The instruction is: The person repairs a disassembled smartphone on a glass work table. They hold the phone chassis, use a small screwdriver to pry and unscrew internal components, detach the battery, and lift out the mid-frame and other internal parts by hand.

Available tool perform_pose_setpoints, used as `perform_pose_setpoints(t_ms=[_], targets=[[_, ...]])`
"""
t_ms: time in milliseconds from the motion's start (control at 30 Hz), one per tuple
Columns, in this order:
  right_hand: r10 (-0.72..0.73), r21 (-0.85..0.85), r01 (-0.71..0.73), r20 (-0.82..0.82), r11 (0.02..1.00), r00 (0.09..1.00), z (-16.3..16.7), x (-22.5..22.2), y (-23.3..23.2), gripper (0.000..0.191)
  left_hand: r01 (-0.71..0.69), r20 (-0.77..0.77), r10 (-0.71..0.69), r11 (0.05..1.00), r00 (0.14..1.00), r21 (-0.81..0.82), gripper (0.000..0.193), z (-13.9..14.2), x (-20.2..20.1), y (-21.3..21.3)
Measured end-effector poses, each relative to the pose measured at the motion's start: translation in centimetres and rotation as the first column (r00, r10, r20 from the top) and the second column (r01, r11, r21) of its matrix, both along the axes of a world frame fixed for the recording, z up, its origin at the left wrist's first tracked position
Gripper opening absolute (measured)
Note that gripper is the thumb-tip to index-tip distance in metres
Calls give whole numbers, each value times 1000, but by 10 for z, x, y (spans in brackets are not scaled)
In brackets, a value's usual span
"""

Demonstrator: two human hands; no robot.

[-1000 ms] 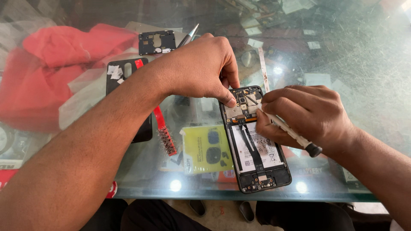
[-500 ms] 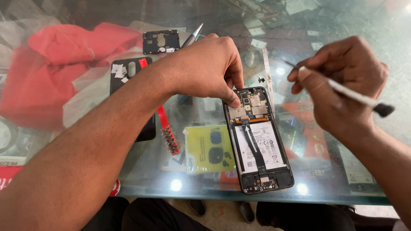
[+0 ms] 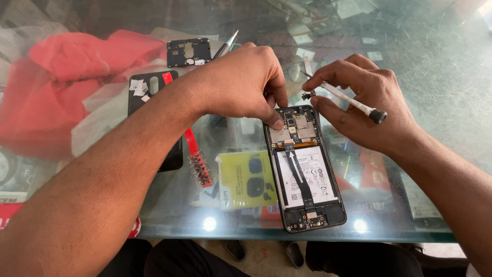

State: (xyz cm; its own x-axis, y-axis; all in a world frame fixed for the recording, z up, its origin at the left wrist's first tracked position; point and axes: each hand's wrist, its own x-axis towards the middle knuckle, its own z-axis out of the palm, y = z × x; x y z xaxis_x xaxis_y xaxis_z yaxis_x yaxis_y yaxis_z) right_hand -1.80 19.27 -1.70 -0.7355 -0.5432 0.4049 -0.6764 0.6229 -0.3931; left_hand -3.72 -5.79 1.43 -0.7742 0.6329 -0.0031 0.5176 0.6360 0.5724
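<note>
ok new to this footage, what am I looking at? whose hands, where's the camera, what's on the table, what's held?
There is one view, from a camera worn on a person's head and looking down, so both forearms come in from the bottom edge and belong to that person.

The surface is a glass table; clutter on a shelf shows through it. On it lies an opened phone with its back off, the battery and circuit board showing. The left hand presses a fingertip on the phone's upper left corner. The right hand is above the phone's top and holds a thin white screwdriver with a dark end cap.

Beside the phone: a yellow-green card, a red-handled brush, a black phone cover, a small black bracket plate, a metal tool tip, and red cloth under clear plastic.
</note>
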Motion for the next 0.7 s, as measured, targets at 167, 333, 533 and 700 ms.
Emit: perform_pose_setpoints(t_ms=[167, 333, 533, 700], targets=[[22, -3, -22, 1, 1000, 1000, -3, -3, -2, 17, -2, 13, 2, 1000, 1000, -7, 35, 2, 1, 0], [61, -33, -62, -23, 998, 998, -1, -5, 0, 15, -25, 37, 27, 998, 999, -50, 36, 4, 1, 2], [54, -151, -62, -53, 987, 997, -1, 1, 5, 15, -12, 2, 11, 971, 1000, 238, 33, 1, 0, 3], [46, -122, -68, -170, 990, 984, -2, 4, 3, 15, -128, 235, 19, 879, 972, 460, 17, -7, 2, 10]])
